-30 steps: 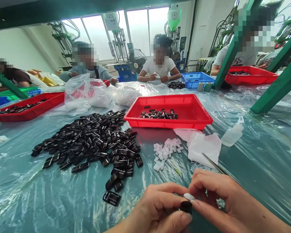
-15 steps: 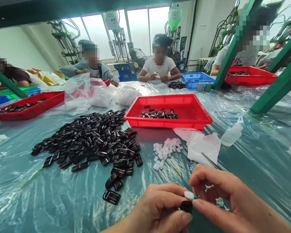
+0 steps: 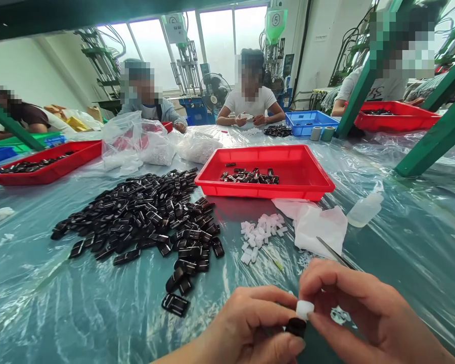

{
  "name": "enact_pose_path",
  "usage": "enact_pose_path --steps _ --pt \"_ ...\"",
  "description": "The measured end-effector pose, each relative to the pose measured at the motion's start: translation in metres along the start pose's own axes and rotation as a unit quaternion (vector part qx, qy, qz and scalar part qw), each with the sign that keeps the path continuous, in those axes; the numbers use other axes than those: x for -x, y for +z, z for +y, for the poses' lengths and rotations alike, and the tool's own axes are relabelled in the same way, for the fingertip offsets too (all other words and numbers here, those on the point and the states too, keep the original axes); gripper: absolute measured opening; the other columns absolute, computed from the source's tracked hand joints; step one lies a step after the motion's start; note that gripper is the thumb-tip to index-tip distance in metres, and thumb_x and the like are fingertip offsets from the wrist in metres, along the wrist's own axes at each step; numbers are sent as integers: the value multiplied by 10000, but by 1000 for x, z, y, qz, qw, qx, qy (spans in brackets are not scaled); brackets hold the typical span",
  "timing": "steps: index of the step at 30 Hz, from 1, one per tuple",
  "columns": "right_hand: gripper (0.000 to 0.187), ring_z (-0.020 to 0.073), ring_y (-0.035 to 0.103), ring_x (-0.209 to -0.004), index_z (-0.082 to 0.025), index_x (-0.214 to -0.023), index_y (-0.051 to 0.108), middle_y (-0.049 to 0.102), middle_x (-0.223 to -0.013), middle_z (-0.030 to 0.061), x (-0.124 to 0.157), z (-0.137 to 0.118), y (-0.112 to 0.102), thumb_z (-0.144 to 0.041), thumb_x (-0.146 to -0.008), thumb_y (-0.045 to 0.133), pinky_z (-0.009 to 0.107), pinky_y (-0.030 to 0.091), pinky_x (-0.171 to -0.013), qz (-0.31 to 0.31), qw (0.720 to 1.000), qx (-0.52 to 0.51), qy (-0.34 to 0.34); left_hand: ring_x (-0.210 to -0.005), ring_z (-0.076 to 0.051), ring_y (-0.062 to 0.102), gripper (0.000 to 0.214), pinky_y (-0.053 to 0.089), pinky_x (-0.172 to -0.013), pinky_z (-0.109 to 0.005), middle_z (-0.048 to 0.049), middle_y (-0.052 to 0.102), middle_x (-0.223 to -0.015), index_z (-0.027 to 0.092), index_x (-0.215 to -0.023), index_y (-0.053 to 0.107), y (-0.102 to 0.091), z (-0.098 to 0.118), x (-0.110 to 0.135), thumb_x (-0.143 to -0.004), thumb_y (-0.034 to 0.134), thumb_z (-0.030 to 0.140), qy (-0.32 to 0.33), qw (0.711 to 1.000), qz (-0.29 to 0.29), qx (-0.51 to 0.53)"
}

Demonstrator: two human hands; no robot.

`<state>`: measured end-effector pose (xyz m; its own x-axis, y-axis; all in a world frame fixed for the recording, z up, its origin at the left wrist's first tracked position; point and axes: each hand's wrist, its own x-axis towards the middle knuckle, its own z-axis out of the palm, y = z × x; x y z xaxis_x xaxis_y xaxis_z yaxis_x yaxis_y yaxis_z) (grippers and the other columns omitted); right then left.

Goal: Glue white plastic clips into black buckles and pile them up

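At the lower middle, my left hand (image 3: 252,323) is closed on a small black plastic piece (image 3: 296,326), gripping it between thumb and fingers. My right hand (image 3: 364,311) pinches a small white piece (image 3: 304,309) between thumb and index finger, right above the black one. The fingertips of both hands nearly meet there, and whether the two pieces touch I cannot tell. Beyond my hands lies a small heap of white pieces (image 3: 263,230). To the left spreads a large pile of similar black pieces (image 3: 136,217).
A red tray (image 3: 265,191) with some black pieces stands ahead. Right of the white heap are a white cloth (image 3: 320,230), pointed metal tweezers (image 3: 335,253) and a translucent bottle (image 3: 365,209). Green posts (image 3: 436,134) rise at right. Several people sit across the plastic-covered table (image 3: 109,308).
The white piece has turned and shows a broader face between my right fingertips. My right fingers have shifted slightly. My left hand keeps its hold on the black piece.
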<state>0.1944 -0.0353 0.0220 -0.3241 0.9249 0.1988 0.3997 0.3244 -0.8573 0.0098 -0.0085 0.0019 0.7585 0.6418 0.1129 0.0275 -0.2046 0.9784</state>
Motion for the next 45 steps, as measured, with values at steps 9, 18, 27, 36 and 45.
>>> enact_pose_path --steps 9,18,27,36,45 --pt "143 132 587 -653 -203 -802 542 582 -727 15 2 0 7 -88 -802 457 224 497 -602 -24 999 -4 -34 -637 -128 519 266 405 -550 -184 -96 563 -776 93 -761 655 -1 -3 -2 -835 489 287 23 999 -6 -27" --pt "161 124 583 -651 -201 -754 527 581 -726 11 -1 1 11 -57 -789 463 217 488 -594 -9 999 -18 -48 -575 -98 520 256 423 -497 -151 -74 547 -758 111 -785 666 0 -9 1 -847 494 290 34 999 2 2" --pt "172 118 589 -660 -207 -750 519 595 -759 22 0 2 9 -39 -762 488 200 485 -593 -23 996 3 -90 -586 -111 515 275 411 -512 -167 -59 529 -694 115 -725 639 0 -7 0 -844 482 307 38 999 11 -32" --pt "177 118 565 -633 -216 -782 502 569 -764 18 1 8 10 -42 -759 480 204 464 -554 -13 994 43 -96 -568 -104 531 253 421 -500 -158 -64 539 -714 107 -720 628 1 -5 -1 -838 500 290 28 999 19 -25" --pt "162 121 563 -614 -208 -760 513 572 -763 24 2 10 12 -48 -758 485 211 466 -536 -26 996 38 -77 -621 -132 545 260 451 -558 -198 -98 578 -754 82 -781 672 -1 2 0 -842 490 258 10 998 24 -62"
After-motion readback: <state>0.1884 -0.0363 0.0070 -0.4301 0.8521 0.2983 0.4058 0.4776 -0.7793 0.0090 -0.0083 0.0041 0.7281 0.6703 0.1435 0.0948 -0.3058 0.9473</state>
